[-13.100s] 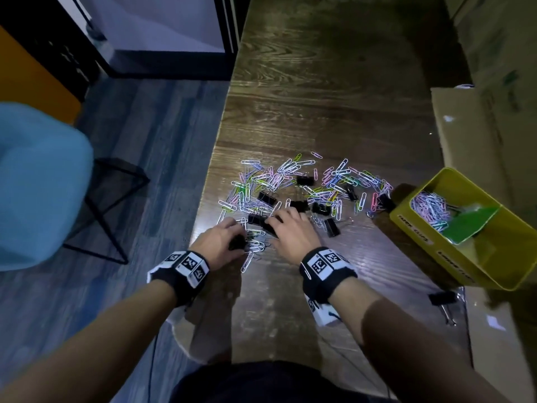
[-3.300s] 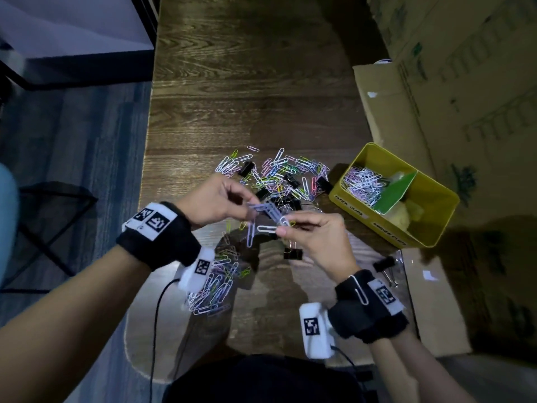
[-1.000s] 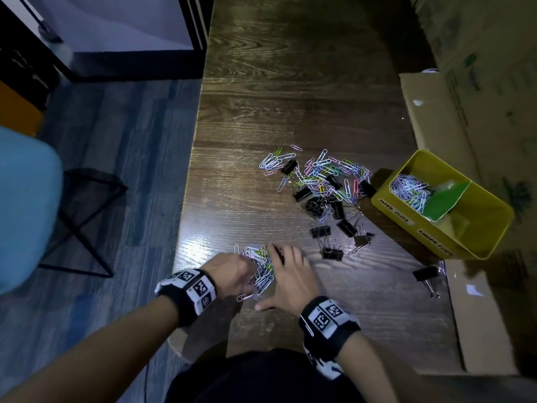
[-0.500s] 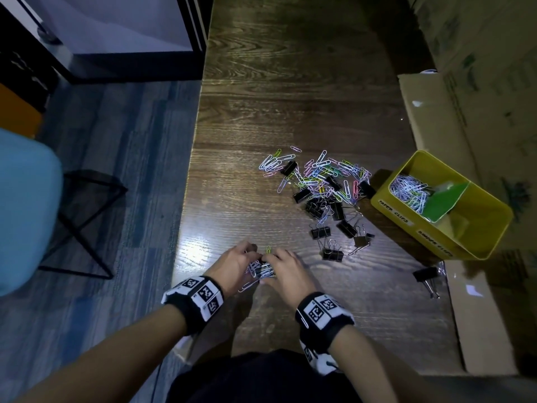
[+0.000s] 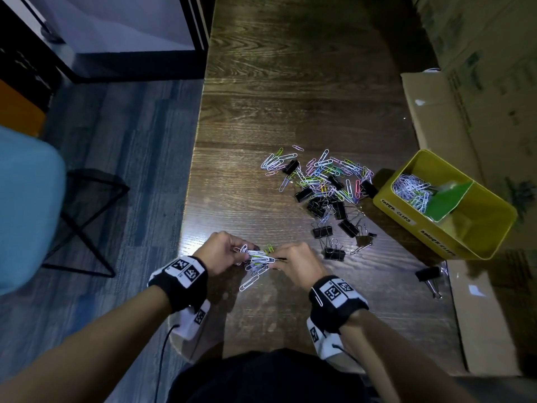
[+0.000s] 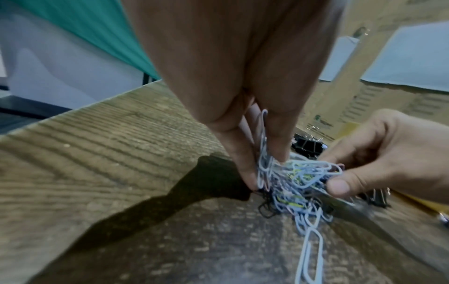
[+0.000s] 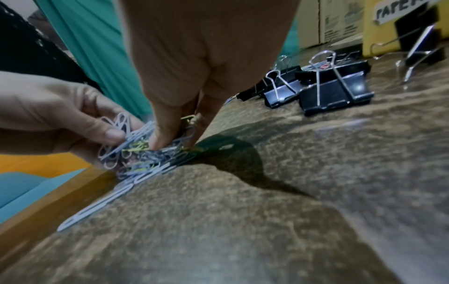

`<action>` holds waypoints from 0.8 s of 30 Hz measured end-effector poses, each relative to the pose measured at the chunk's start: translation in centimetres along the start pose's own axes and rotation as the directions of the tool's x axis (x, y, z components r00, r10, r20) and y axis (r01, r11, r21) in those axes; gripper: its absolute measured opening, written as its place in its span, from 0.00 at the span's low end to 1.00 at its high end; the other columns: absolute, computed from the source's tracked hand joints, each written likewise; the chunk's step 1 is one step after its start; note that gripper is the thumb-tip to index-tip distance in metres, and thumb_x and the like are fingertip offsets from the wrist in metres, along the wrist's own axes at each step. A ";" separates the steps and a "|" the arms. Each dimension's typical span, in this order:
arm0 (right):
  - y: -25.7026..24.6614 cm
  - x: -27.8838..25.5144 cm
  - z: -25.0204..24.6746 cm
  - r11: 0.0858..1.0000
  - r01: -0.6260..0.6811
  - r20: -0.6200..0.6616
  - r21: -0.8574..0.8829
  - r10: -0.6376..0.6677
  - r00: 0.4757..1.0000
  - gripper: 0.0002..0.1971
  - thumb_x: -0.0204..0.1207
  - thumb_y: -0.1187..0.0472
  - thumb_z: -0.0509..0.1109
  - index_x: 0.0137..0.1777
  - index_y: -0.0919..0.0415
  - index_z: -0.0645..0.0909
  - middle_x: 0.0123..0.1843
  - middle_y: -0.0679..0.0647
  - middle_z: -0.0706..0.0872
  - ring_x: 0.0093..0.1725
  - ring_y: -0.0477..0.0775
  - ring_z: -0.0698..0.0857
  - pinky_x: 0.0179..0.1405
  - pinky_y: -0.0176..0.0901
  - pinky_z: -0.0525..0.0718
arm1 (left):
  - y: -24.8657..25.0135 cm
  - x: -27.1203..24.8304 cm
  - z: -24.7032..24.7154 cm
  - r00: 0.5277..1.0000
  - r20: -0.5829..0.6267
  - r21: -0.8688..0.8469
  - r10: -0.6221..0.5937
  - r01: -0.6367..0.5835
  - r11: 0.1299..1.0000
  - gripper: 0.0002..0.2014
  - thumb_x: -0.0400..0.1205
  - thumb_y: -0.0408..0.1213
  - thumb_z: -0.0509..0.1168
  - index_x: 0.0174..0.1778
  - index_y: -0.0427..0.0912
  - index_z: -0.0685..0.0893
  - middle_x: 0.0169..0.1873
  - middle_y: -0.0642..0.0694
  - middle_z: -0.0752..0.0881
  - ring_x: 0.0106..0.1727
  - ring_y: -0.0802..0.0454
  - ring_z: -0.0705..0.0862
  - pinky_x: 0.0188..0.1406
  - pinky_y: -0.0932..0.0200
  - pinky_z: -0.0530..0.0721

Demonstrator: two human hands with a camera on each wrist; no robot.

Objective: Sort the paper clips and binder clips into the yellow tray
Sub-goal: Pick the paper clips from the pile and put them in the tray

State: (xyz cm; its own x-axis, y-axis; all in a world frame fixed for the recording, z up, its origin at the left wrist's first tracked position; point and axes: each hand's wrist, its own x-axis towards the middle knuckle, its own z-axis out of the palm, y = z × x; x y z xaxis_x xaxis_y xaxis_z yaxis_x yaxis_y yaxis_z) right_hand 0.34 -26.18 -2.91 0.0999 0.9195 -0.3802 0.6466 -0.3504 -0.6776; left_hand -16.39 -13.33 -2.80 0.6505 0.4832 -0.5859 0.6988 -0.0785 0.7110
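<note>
Near the table's front edge both hands pinch one tangled bunch of paper clips (image 5: 258,261) (image 6: 291,182) (image 7: 136,149) from opposite sides. My left hand (image 5: 223,251) grips its left end, my right hand (image 5: 296,261) its right end. The bunch is lifted a little, its lower clips trailing on the wood. A mixed heap of coloured paper clips (image 5: 328,175) and black binder clips (image 5: 334,216) lies further back. The yellow tray (image 5: 453,245) stands at the right, with paper clips (image 5: 412,190) in its far compartment behind a green divider (image 5: 444,202).
A lone binder clip (image 5: 428,276) lies on the table at the right front. Cardboard boxes (image 5: 476,82) line the right side behind the tray. The table's left edge (image 5: 191,199) drops to the floor, where a blue chair (image 5: 26,205) stands.
The hands have closed in on the small bunch of paper clips and raised it slightly off the table. The heap and tray have not moved.
</note>
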 end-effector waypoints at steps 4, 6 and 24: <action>0.3 0.4 -0.8 0.996 -0.014 0.009 0.086 0.013 1.000 0.10 0.72 0.58 0.76 0.51 0.63 0.89 0.48 0.60 0.91 0.49 0.58 0.88 0.54 0.49 0.81 | -0.3 0.2 -0.7 0.998 0.039 -0.218 -0.049 0.057 0.974 0.13 0.75 0.26 0.71 0.55 0.40 0.88 0.45 0.45 0.91 0.41 0.57 0.86 0.45 0.62 0.86; 0.5 0.4 -1.3 0.993 -0.026 0.001 0.118 0.026 1.000 0.12 0.72 0.57 0.77 0.51 0.64 0.90 0.49 0.59 0.92 0.50 0.55 0.88 0.57 0.48 0.81 | -0.2 0.2 -1.1 0.996 0.017 -0.311 -0.092 0.093 0.946 0.12 0.74 0.24 0.70 0.53 0.36 0.87 0.39 0.47 0.91 0.39 0.57 0.86 0.44 0.62 0.87; -0.2 -2.7 -8.0 0.696 -0.053 -0.130 0.716 0.207 0.970 0.10 0.61 0.67 0.83 0.41 0.56 0.90 0.36 0.44 0.91 0.41 0.40 0.86 0.48 0.34 0.83 | 8.0 1.2 -4.5 0.996 0.079 -0.697 -0.049 0.091 0.711 0.12 0.72 0.21 0.65 0.51 0.30 0.84 0.43 0.37 0.91 0.41 0.43 0.90 0.40 0.55 0.90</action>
State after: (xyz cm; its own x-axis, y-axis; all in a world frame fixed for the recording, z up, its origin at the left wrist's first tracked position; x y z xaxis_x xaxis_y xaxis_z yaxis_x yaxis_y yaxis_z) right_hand 5.94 -27.18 3.32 0.3289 0.8423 -0.4270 -0.0962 -0.4199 -0.9025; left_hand -11.35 -9.44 3.89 0.6369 0.4159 -0.6491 0.3483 0.5959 0.7236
